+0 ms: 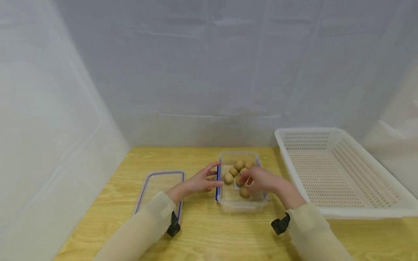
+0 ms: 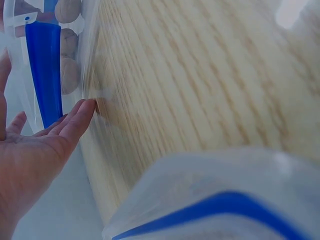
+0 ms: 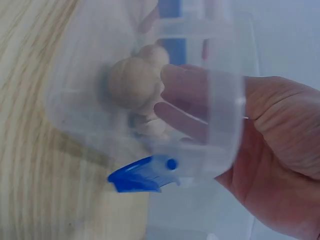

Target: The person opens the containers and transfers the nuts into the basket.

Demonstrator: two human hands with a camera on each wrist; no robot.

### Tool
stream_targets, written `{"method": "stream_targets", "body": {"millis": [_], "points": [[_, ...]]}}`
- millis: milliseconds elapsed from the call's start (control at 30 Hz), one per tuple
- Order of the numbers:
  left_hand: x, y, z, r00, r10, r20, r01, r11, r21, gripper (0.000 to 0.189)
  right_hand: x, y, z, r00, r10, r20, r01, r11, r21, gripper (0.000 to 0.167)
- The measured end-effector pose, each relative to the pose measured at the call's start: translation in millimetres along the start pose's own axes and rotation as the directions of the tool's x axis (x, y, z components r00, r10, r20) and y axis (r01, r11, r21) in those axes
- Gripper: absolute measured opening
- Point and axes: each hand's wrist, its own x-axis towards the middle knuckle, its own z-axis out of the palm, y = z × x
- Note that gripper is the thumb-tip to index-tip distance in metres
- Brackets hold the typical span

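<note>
Spreading loosely along the blue flap (image 2: 44, 75) on the clear box's (image 1: 241, 207) nine o'clock side, the left hand (image 1: 200, 181) grips nothing; its fingertips seem to touch there, I'd judge to stop the box sliding. The right hand (image 1: 259, 179) reaches over the three o'clock rim, fingers down among the tan balls (image 1: 228, 178); from where I stand I cannot tell whether they pinch one. Those balls lie inside the box, bunched from its middle toward one o'clock, its walls likely keeping them from rolling. Between eight and nine o'clock a blue-edged lid (image 1: 160, 185) lies flat, partly under the left sleeve (image 1: 140, 228), probably there to leave the box open. At three o'clock a white basket (image 1: 369, 213) stands near, allowing only a narrow strip of desk (image 1: 202, 235) between. At twelve, the far edge meets pale sheeting (image 1: 209, 79) just past the box; roomier wood lies toward six.
</note>
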Motion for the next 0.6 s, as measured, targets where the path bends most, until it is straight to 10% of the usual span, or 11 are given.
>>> {"method": "stream_targets", "body": {"millis": [333, 600], "points": [[1.0, -0.1, 0.8, 1.000, -0.006, -0.009, 0.006, 1.000, -0.006, 0.079, 7.5, 10, 11, 0.996, 0.095, -0.006, -0.095, 0.991, -0.091, 0.035], [-1.2, -1.4, 0.6, 1.000, -0.002, -0.007, 0.002, 1.000, -0.012, 0.078, 11.9, 11, 22, 1.000, 0.017, 0.008, -0.016, 0.988, -0.150, 0.036]]}}
